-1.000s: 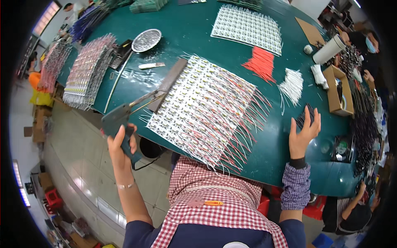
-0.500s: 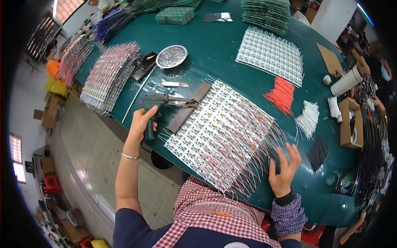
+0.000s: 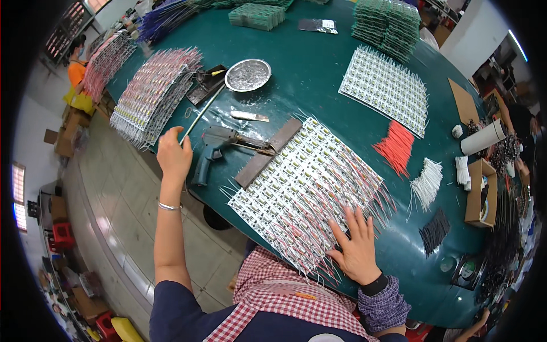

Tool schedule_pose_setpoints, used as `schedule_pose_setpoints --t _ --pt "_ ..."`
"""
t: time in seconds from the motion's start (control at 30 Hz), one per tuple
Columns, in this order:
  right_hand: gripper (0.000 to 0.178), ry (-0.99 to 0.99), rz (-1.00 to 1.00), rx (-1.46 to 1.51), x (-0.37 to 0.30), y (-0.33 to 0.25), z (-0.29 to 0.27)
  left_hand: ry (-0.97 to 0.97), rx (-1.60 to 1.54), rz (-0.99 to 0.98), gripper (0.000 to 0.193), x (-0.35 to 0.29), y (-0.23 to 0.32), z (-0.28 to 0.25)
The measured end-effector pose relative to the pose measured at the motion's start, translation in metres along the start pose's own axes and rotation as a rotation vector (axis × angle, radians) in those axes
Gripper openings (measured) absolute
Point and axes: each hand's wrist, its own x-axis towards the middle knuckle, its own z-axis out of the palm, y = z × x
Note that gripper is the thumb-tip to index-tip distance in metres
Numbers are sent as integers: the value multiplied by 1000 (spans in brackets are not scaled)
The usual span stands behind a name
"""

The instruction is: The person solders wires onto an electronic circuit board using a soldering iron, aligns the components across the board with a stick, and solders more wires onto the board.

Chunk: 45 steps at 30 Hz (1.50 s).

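Left grip (image 3: 174,156), fingers partly curled, covers the near end of the pale rod (image 3: 204,113) (whether it is clasped cannot be told); right grip (image 3: 358,251), fingers spread, extends over the wired edge of the board panel (image 3: 285,191). Glue gun (image 3: 219,137) lies on the tabletop (image 3: 307,74), its front end at the brown bar (image 3: 256,165).

Plastic soldering-gun handle (image 3: 204,163), smooth glossy tabletop (image 3: 310,74)

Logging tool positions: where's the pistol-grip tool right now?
Head view, left of centre: the pistol-grip tool lies on the green table, just right of the left hand, its front end at the dark bar.
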Motion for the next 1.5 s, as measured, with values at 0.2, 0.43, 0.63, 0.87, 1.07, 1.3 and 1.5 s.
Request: schedule_pose_setpoints --t 0.2,0.43,0.63,0.87,1.07,1.3,1.5 --pt "75 -28 20 -67 -5 -2 0 -260 47 -108 26 4 -24 16" --pt "72 7 10 -19 -11 2 5 -136 103 -110 14 -21 -52 7" --pt "67 35 11 -8 -11 2 3 -39 -530 -394 11 -97 -25 -53" --pt "39 472 -59 158 -9 -4 -12 -142 -766 -471 16 -153 5 -68" --pt "39 433 -152 165 17 -14 -44 -165 -742 -410 26 -113 1 -47" --pt "51 159 -308 87 57 -55 -30 -253 -171 -172 46 -70 19 -30" --pt "64 57 -407 81 100 -75 -12 -287 -240 -225 42 -65 19 -27"
